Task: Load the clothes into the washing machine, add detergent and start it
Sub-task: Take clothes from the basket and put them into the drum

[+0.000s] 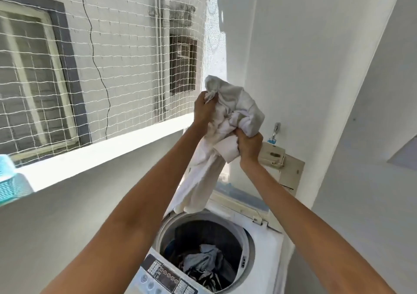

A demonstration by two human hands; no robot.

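ledge (94, 156) | turquoise basket (10, 181) on its left end

Soft, matt, crumpled cloth garment (234, 111)

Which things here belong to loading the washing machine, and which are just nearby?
In the job: white garment gripped by left hand and right hand; washing machine; clothes in the drum; control panel.
Just nearby: turquoise basket; tap; netting.
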